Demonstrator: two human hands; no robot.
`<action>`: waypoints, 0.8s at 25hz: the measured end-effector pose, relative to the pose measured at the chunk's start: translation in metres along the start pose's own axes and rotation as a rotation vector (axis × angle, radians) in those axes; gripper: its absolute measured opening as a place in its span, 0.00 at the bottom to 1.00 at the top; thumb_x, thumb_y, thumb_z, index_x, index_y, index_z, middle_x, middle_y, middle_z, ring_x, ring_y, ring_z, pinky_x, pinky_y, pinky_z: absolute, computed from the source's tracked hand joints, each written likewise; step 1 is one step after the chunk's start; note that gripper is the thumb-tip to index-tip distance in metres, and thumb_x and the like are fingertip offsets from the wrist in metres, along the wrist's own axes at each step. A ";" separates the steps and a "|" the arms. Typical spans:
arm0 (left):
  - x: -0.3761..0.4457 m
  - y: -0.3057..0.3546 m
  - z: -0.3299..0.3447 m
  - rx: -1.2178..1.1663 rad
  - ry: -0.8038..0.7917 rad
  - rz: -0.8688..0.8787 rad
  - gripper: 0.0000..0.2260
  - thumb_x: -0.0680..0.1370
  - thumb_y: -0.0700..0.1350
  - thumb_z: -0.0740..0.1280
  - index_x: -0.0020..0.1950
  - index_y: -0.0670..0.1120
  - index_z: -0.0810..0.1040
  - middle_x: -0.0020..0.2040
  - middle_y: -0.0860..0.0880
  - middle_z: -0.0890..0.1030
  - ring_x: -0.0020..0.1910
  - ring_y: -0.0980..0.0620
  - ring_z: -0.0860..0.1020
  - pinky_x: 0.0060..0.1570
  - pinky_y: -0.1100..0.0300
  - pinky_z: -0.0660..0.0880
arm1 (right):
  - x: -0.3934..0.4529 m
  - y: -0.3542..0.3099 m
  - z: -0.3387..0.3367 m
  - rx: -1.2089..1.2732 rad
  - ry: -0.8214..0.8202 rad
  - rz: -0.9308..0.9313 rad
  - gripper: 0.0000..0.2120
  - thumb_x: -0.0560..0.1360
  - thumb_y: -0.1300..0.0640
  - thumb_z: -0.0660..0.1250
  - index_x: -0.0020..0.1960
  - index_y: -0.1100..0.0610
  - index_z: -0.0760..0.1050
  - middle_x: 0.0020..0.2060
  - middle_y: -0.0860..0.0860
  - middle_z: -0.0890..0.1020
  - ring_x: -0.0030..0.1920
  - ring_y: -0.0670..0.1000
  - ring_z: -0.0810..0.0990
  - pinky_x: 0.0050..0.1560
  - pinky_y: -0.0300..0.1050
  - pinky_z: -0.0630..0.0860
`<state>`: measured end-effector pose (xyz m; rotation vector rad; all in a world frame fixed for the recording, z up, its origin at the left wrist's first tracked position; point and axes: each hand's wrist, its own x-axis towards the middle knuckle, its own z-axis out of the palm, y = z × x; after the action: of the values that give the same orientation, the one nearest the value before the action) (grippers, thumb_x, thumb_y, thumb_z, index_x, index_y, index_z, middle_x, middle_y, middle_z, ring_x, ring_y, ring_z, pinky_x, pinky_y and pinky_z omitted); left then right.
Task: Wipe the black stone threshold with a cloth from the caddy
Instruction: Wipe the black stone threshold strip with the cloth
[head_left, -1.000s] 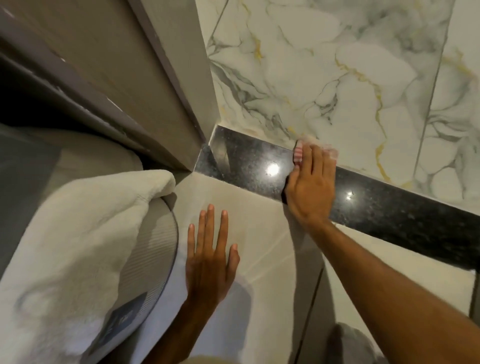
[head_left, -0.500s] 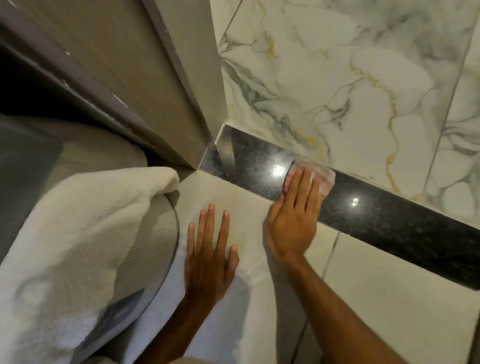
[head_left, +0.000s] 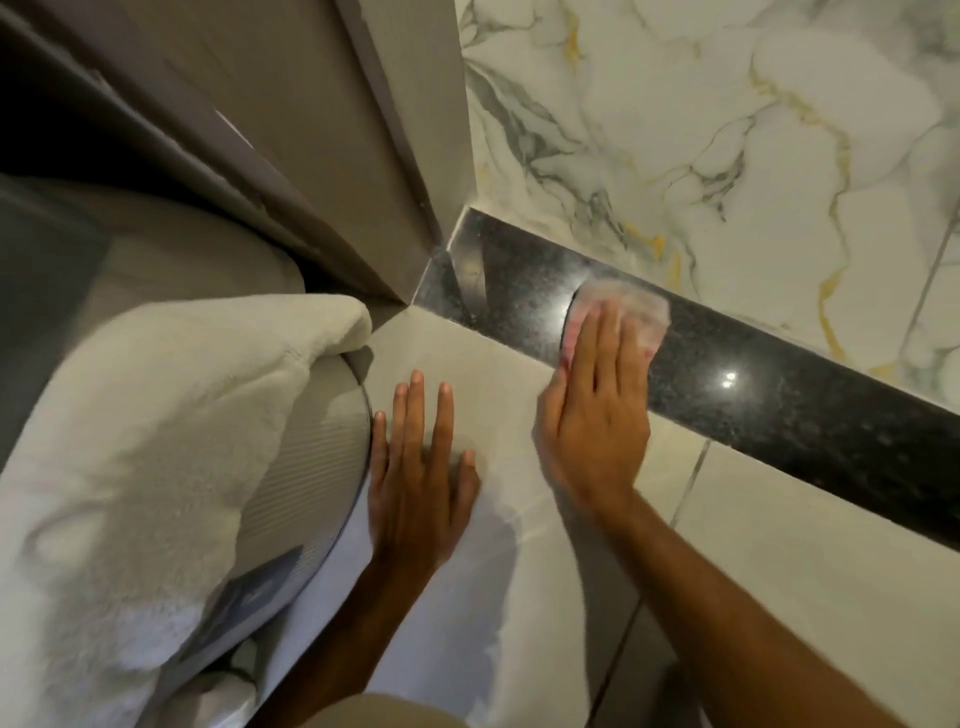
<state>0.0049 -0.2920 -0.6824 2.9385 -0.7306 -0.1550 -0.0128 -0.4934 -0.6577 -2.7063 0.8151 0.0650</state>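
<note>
The black stone threshold (head_left: 753, 400) runs as a polished speckled strip from the door frame corner down to the right, between beige floor tiles and marble tiles. My right hand (head_left: 597, 410) lies flat with its fingers pressing a pale pink-and-white cloth (head_left: 636, 309) onto the strip near its left end. The cloth is blurred and partly hidden under the fingers. My left hand (head_left: 415, 467) rests flat on the beige tile, fingers spread, holding nothing. The caddy is not in view.
A white fluffy towel (head_left: 156, 441) is draped over a round ribbed grey object (head_left: 311, 467) at the left, close to my left hand. The taupe door frame (head_left: 410, 130) meets the threshold's left end. White marble floor (head_left: 727, 156) with gold veins lies beyond the strip.
My right hand has slid the cloth leftward along the threshold toward the door frame corner. My left hand has stayed flat in place on the tile.
</note>
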 end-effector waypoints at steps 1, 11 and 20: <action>0.000 -0.002 0.003 -0.008 -0.005 -0.006 0.31 0.87 0.56 0.53 0.88 0.44 0.56 0.89 0.37 0.54 0.88 0.38 0.54 0.86 0.36 0.57 | 0.024 -0.013 -0.002 0.037 0.032 0.122 0.32 0.89 0.50 0.52 0.90 0.61 0.51 0.90 0.58 0.53 0.91 0.58 0.50 0.90 0.61 0.56; -0.011 0.028 -0.090 0.113 -0.141 0.116 0.31 0.89 0.57 0.50 0.89 0.43 0.50 0.89 0.36 0.52 0.88 0.36 0.53 0.85 0.35 0.58 | -0.116 -0.036 -0.058 0.331 -0.521 0.040 0.31 0.91 0.60 0.54 0.90 0.56 0.44 0.91 0.53 0.44 0.91 0.53 0.42 0.93 0.54 0.47; -0.109 0.052 -0.413 0.038 -0.387 0.199 0.28 0.88 0.49 0.57 0.87 0.41 0.59 0.86 0.36 0.60 0.85 0.34 0.61 0.83 0.34 0.62 | -0.197 -0.134 -0.383 0.977 -0.378 0.573 0.24 0.90 0.55 0.63 0.85 0.52 0.67 0.82 0.45 0.74 0.77 0.40 0.72 0.73 0.31 0.72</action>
<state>-0.0632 -0.2526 -0.2590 2.8765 -1.0776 -0.7125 -0.1226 -0.4011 -0.2302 -1.4532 1.0925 0.2268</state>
